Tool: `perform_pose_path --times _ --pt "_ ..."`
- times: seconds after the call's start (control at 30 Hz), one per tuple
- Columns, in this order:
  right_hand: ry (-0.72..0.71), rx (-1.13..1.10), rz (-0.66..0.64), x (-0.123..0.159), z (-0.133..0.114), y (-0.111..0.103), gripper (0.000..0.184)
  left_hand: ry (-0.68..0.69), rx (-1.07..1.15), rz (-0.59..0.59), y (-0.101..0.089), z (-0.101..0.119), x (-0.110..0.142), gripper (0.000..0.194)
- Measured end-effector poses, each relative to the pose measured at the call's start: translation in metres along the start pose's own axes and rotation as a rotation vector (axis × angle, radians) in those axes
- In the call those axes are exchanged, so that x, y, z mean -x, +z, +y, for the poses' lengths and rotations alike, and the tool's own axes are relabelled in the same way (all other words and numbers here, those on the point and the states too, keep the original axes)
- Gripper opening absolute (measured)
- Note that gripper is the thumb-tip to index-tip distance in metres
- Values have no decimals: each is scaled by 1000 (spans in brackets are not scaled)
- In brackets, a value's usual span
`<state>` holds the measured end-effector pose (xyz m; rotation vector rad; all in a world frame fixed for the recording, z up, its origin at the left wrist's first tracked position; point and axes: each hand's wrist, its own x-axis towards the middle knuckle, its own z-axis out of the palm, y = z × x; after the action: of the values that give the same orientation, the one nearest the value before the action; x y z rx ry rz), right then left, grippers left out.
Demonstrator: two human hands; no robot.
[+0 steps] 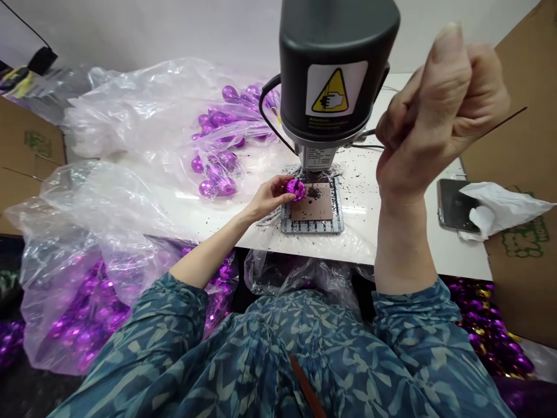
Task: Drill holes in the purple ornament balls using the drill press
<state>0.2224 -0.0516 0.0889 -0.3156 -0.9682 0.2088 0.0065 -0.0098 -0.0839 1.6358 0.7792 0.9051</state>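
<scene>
My left hand [270, 196] pinches a shiny purple ornament [296, 188] and holds it on the brown pad [314, 204] of a small bench press [335, 69], right beside the tool tip. My right hand [435, 110] is raised near the camera, fingers wrapped round the machine's thin black lever [500, 121]. Dark crumbs lie scattered on the pad and the white table [391, 232] around it.
A clear plastic bag [174, 116] with several purple ornaments lies at the back left; another bag [78, 290] hangs by my left knee. A phone [452, 206] and a crumpled tissue [500, 209] sit at right, by a cardboard box [526, 261]. More ornaments [487, 331] lie low right.
</scene>
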Motion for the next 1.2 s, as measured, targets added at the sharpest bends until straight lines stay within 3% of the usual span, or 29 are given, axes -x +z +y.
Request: perform_pose_path --times 0.23,0.43,0.53,0.77,0.93,1.2 --pt "-6 22 -28 3 -3 1 44 -1 -256 -23 20 -7 -6 58" --pt "0 40 -54 4 -8 1 45 195 -599 45 33 2 -4 51" --pt "12 89 -61 5 -10 1 47 195 -657 98 42 5 -3 49" --pt "-20 144 -55 7 -12 3 48 133 -488 61 54 -4 1 51" --pt "-27 176 -53 6 -11 3 52 107 -337 128 58 -16 1 56" --pt "-71 223 -25 24 -16 -6 48 99 -310 140 56 -21 2 59"
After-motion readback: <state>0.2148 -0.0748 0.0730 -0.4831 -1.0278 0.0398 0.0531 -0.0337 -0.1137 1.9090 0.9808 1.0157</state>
